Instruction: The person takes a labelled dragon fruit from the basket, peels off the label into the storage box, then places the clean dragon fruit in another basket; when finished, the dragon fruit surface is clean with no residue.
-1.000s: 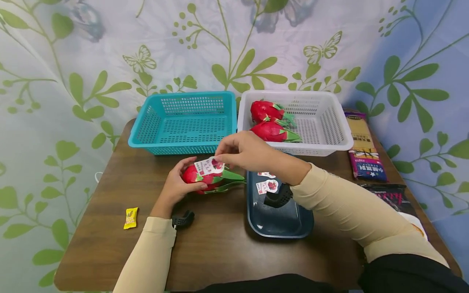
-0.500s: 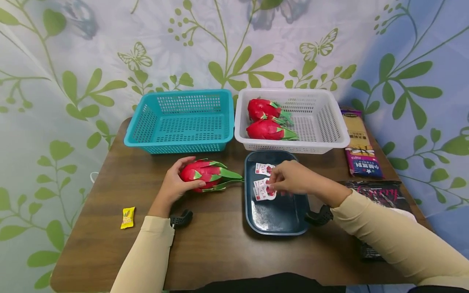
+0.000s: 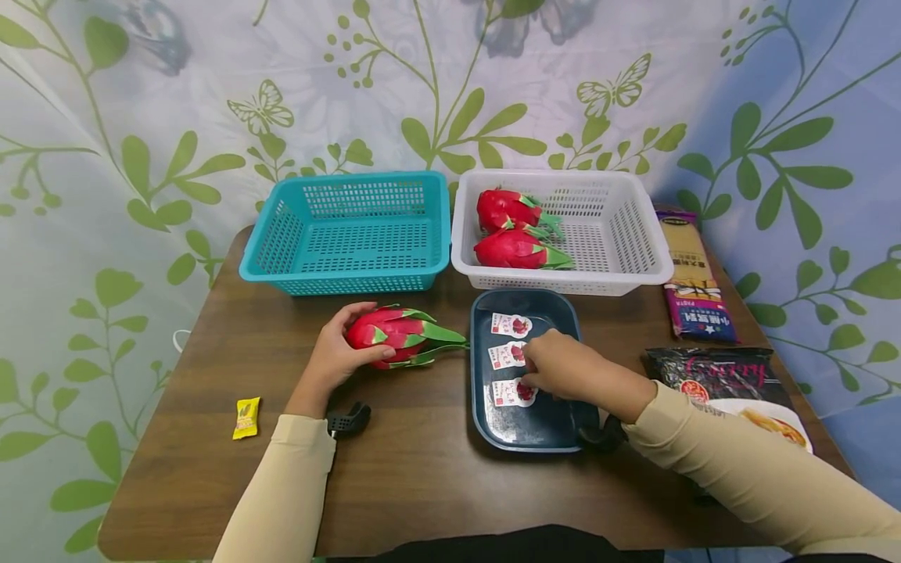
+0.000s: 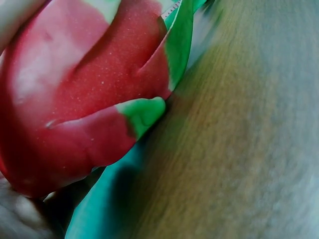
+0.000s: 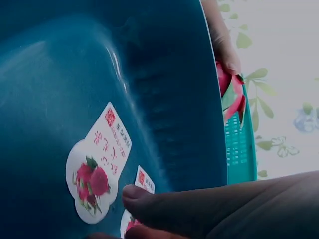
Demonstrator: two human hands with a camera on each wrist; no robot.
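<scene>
My left hand [image 3: 334, 353] holds a red dragon fruit [image 3: 396, 335] with green leaf tips, thumb on the near side and fingers round the far side. It lies on the table, leaves pointing right; its red skin fills much of the left wrist view. Three white dragon-fruit labels lie in a column in the dark blue tray [image 3: 528, 439]: a top label [image 3: 510, 324], a middle label [image 3: 503, 356] and a bottom label [image 3: 512, 393]. Over the two lower ones hovers my right hand [image 3: 566, 366], fingers loosely bent. Its thumb [image 5: 164, 204] covers part of one label in the right wrist view.
At the back stand a turquoise basket [image 3: 338, 285] and a white basket [image 3: 549, 281] with two more dragon fruits [image 3: 512, 249]. On the right lie a pasta packet [image 3: 697, 274] and a black food packet [image 3: 725, 371]. A small yellow packet [image 3: 246, 418] sits at left.
The right hand has carried a label from above the dragon fruit back to the tray and let it go as the bottom one. The left hand has stayed on the dragon fruit.
</scene>
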